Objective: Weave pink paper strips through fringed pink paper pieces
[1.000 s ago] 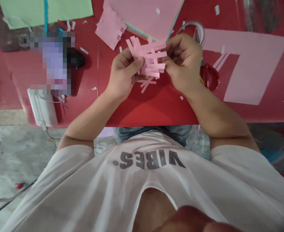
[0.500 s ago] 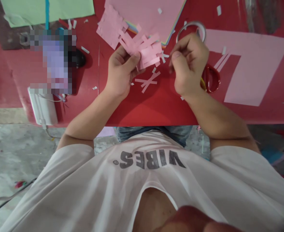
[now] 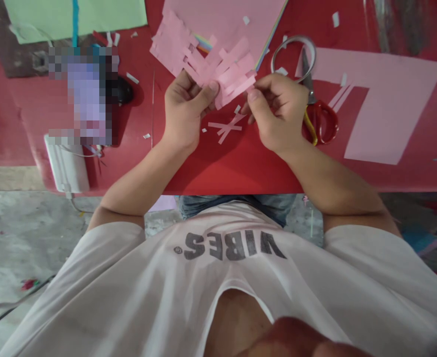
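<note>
My left hand (image 3: 187,106) is closed on a bundle of woven pink paper strips (image 3: 228,74), thumb on top. At the bundle's right end, my right hand (image 3: 278,106) pinches the tip of a strip between thumb and forefinger. Another woven pink paper piece (image 3: 172,42) lies just beyond my left hand, on a stack of coloured paper (image 3: 226,17) with pink on top. Below the bundle, a few loose pink strips (image 3: 224,126) lie crossed on the red table.
Right of my right hand are scissors (image 3: 319,121) with red and yellow handles and a roll of tape (image 3: 274,62). A cut pink sheet (image 3: 393,109) lies farther right. Leftward are a white power bank (image 3: 66,168), a black mouse-like object (image 3: 122,90) and a green sheet (image 3: 107,17).
My right hand has moved left and now pinches a strip at the bundle's right end. The scissors and tape roll show more fully. My left hand keeps its hold.
</note>
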`<state>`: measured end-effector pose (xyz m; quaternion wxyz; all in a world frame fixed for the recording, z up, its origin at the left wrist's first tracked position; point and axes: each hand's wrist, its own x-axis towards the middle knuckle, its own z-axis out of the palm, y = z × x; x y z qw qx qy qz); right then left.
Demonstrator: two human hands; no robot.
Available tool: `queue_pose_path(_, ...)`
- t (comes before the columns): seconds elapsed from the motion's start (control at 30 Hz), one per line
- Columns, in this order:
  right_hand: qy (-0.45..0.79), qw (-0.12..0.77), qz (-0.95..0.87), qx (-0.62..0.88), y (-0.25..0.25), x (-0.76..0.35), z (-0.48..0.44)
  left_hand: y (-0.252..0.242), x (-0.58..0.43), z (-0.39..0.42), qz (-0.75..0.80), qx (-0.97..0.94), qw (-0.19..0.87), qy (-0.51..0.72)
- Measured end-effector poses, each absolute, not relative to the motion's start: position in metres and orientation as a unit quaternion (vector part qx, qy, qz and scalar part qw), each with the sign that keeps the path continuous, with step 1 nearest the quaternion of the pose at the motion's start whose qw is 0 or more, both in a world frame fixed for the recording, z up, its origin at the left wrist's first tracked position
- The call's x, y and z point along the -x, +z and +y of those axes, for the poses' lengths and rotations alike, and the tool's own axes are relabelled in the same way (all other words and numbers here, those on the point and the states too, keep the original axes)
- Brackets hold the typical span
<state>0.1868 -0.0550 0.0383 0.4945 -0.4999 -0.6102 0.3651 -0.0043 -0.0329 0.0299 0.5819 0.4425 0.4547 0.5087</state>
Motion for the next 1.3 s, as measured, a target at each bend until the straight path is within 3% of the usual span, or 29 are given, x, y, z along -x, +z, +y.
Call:
queue_pose_path(0.8,0.417,0.500,-0.589,0.478,0.027,-0.182,-0.053,0.040,0.000,-0.037,0.479,-0.500,0.522,0.497)
queue_pose_path(1.1,0.479,0.472,-0.571,0.471,0.032,-0.182,-0.052,-0.014,0.006,-0.016,0.330,-0.518,0.509,0.603)
queue_pose_path(1.3,0.501,0.464,-0.574,0.452,0.029,-0.181,-0.051,-0.015,0.005,-0.018,0.330,-0.512,0.500,0.615)
